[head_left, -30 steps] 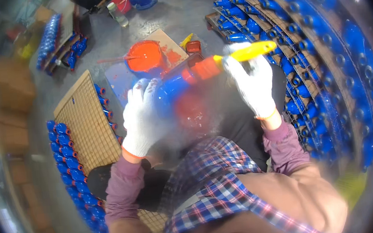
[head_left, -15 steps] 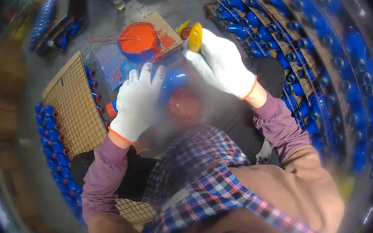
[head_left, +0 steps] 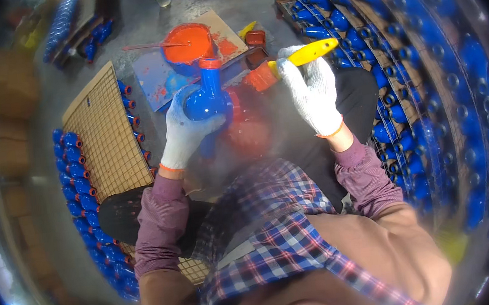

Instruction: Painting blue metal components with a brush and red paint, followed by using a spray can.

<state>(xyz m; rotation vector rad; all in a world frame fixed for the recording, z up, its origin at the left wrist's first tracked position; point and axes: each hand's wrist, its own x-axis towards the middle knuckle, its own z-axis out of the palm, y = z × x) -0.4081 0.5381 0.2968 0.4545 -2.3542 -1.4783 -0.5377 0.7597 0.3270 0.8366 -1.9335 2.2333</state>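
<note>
Pointing neck-outward, a glossy blue, orange-rimmed bottle (head_left: 207, 101) is held by the left hand (head_left: 181, 129); a yellow-handled, orange-bristled brush (head_left: 306, 54), directed leftward, is gripped by the right hand (head_left: 317, 94).

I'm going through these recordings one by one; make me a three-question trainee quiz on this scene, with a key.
1. Which hand holds the yellow-handled brush?
2. True or false: the left hand is empty.
3. The paint in the round container is: a) white, b) orange-red, c) green.

Key:
1. The right hand.
2. False; the left hand holds a blue piece with an orange-red end.
3. b.
</note>
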